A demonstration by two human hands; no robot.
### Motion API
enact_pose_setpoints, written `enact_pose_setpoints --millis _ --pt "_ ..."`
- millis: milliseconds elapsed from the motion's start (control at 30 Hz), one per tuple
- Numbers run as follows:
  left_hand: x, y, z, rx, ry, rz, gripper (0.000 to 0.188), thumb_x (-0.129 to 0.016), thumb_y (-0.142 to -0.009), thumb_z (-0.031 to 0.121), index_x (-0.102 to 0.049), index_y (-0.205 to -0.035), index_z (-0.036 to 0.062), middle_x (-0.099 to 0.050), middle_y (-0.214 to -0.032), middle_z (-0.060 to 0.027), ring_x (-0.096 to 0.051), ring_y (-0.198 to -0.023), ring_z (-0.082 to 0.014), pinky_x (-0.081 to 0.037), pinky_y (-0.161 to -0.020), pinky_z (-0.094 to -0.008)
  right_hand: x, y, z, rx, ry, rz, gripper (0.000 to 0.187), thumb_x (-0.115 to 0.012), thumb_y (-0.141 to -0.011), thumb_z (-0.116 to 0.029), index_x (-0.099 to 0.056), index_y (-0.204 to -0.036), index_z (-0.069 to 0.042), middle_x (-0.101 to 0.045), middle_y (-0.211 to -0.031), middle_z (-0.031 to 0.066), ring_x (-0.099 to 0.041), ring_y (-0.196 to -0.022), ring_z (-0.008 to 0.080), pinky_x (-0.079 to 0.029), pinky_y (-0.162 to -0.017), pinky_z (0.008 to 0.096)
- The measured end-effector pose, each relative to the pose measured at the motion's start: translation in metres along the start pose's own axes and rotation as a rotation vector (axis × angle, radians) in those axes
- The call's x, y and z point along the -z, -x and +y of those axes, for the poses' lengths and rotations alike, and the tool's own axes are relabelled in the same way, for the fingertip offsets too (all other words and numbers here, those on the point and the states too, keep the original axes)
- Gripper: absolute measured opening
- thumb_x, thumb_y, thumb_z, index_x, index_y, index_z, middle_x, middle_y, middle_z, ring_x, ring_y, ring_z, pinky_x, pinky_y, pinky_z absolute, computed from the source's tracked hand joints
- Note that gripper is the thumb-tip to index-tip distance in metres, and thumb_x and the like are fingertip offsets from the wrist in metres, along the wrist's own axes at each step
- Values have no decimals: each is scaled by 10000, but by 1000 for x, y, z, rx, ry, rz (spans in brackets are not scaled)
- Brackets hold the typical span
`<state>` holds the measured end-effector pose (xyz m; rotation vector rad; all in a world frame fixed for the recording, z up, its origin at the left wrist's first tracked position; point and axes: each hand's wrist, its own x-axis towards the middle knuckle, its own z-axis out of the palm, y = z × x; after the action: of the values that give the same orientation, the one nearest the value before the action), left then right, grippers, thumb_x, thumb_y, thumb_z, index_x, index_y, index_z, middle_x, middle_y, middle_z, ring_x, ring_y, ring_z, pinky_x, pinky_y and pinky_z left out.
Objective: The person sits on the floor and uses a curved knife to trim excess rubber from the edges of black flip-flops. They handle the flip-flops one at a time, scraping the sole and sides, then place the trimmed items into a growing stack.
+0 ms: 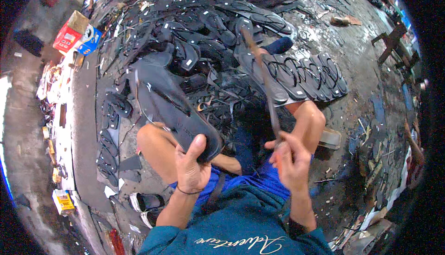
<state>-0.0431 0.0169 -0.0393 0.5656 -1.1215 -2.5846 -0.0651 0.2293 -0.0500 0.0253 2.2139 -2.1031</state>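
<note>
My left hand (192, 164) is closed round one end of a black flip-flop (174, 111), thumb pressed on top of its sole. The flip-flop slants away to the upper left, over my left knee. In my right hand (292, 160) is a long, thin knife (266, 86) with an orange handle, gripped by curled fingers. Its brownish, motion-blurred blade points up and away, apart from the flip-flop. Just beyond my right knee lies a row of black flip-flops (308, 81), set side by side and overlapping.
A big heap of dark flip-flops and rubber scraps (199, 32) covers the floor ahead. To the left are more flip-flops (109, 151), a red and blue carton (76, 37) and a small yellow box (63, 202). A dark wooden stand (394, 44) is at the far right.
</note>
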Motion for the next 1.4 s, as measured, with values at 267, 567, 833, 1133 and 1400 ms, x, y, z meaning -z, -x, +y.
enact_pose_setpoints --millis 267,567,833,1133,1400 --pt "-8 3 -17 241 267 231 266 -649 -900 206 -610 -1099 35 -674 -1050 -51 -666 -932 -147 -561 -826 -276 10 73 23 169 412 -115 292 -720 -809 -136 -663 -1065 -9 -688 -856 144 -649 -657 201 -516 -587 292" --pt "14 35 -31 263 -2 254 234 -616 -902 292 -636 -1043 107 -692 -951 -25 -672 -810 -170 -565 -724 -296 17 77 11 154 498 -199 293 -745 -786 -136 -677 -1049 -25 -697 -857 131 -655 -628 212 -537 -561 316" --pt "64 71 -40 224 -154 213 304 -617 -876 243 -528 -1106 65 -647 -937 -50 -643 -775 -174 -556 -688 -317 -3 83 1 -76 395 -352 286 -724 -824 -215 -684 -1066 -68 -676 -766 116 -638 -567 197 -523 -525 310" --pt "75 74 -38 182 -286 161 548 -747 -782 208 -485 -1224 15 -611 -1119 -89 -599 -1023 -230 -486 -922 -374 -48 34 21 -171 177 -354 238 -622 -911 -205 -655 -1083 -43 -627 -701 83 -571 -544 131 -471 -512 287" --pt "0 -180 -42 45 157 -411 379 -504 -956 388 -520 -1204 102 -592 -1156 -110 -583 -1045 -255 -513 -870 -371 12 26 39 -280 -162 62 331 -574 -943 -159 -529 -1234 -6 -682 -916 75 -583 -678 76 -500 -605 226"
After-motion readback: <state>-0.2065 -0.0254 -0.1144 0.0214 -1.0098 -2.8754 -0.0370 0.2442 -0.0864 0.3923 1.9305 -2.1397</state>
